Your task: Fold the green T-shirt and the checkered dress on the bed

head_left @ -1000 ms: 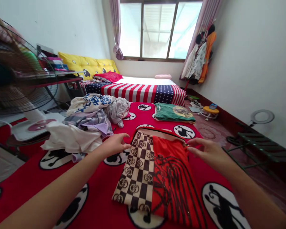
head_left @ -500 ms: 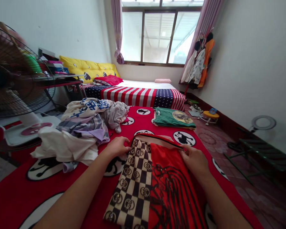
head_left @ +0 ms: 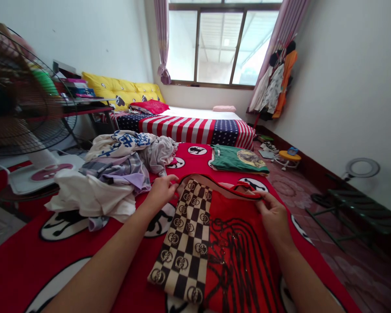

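Note:
A shirt (head_left: 208, 248) lies flat on the red bedspread (head_left: 65, 261), its left half in a brown-and-cream checked print and its right half red with black line patterns. My left hand (head_left: 161, 193) pinches the shirt's neckline at its far left corner. My right hand (head_left: 273, 215) grips the opposite side of the neckline, and the dark-edged collar rises slightly between them. The lower end of the shirt runs out of view at the bottom of the picture.
A heap of crumpled clothes (head_left: 114, 174) lies left of the shirt, and a folded green T-shirt (head_left: 237, 159) lies beyond it. A standing fan (head_left: 22, 95) is at far left. Past the bedspread is a bed with a flag-patterned cover (head_left: 189, 130). A low green rack (head_left: 358, 204) stands on the floor at right.
Both hands have raised the shirt's neckline a little from the bedspread, opening a gap under the collar. The view has tilted slightly, and the shirt appears a little higher in the picture.

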A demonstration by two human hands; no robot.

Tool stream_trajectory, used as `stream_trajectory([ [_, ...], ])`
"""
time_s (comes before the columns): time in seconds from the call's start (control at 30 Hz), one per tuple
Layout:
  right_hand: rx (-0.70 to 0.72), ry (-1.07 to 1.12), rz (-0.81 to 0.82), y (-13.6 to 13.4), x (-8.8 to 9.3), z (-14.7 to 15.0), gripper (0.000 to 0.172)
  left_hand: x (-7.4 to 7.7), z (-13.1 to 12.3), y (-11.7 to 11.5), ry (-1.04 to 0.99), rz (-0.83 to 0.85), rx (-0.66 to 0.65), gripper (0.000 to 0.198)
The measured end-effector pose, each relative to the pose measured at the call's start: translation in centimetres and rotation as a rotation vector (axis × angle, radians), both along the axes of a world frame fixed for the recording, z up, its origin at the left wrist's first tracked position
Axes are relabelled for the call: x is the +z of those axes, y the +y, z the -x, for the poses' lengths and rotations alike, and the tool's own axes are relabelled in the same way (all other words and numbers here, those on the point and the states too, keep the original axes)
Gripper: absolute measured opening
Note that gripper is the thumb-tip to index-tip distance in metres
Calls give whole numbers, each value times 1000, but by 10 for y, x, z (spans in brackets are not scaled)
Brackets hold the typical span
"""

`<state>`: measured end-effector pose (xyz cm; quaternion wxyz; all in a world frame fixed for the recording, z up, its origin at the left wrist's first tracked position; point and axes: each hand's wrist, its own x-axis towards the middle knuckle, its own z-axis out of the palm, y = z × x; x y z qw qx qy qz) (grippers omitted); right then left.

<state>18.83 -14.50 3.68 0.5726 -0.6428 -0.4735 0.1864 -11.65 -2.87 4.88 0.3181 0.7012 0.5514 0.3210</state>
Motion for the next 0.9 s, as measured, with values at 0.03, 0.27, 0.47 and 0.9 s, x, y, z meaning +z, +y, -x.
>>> stream_trajectory([
  [0.03, 32, 87, -17, 0, 0, 0, 36, 0, -1, 1, -82, 7, 2, 14],
  [0.27, 165, 126, -113, -2, 0, 4, 21, -4, -7, 1, -555, -26, -142, 23],
  [0.47, -105, -354, -10, 9, -16, -11, 37, 6, -18, -17, -493, -88, -403, 16],
  [0.9, 256, -561, -354, -13, 10, 55, 10, 25, -51, -65, -193, -402, -511, 19],
])
